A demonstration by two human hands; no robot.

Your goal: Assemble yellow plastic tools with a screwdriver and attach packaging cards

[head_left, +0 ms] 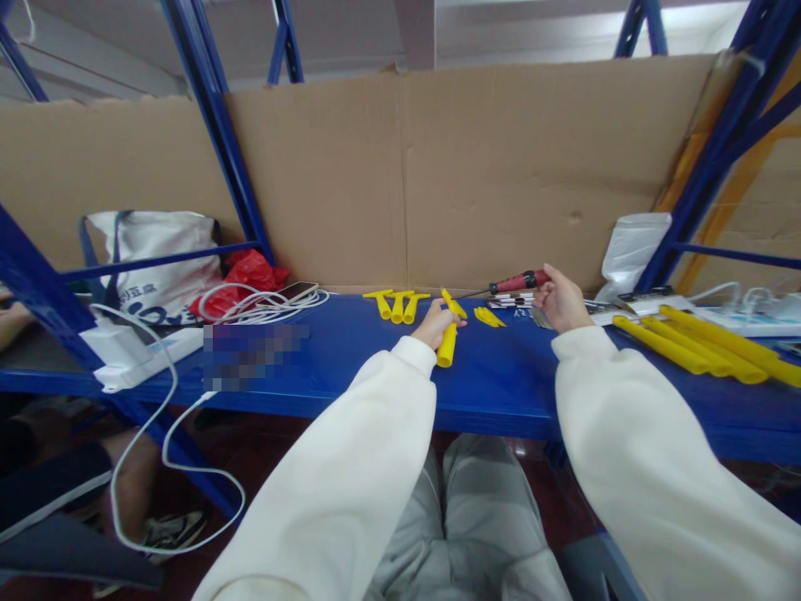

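My left hand point(430, 324) is closed around a yellow T-shaped plastic piece point(446, 344), its tube end pointing toward me and its crossbar at the far end. My right hand point(560, 300) grips the end of a screwdriver with a dark red and black handle point(518, 282). The thin shaft points left, and its tip reaches close to the crossbar of the yellow piece; whether they touch I cannot tell. Several similar yellow T-shaped pieces point(396, 309) lie left of my left hand. Small flat yellow parts point(488, 316) rest between my hands.
Long yellow tubes point(707, 351) lie at the right on the blue table point(369, 380). A power strip point(153, 357), white cables point(269, 305), a red bag point(250, 271) and a cloth bag point(150, 250) are at the left. Cardboard point(488, 167) stands behind. Another person's leg point(134, 467) shows lower left.
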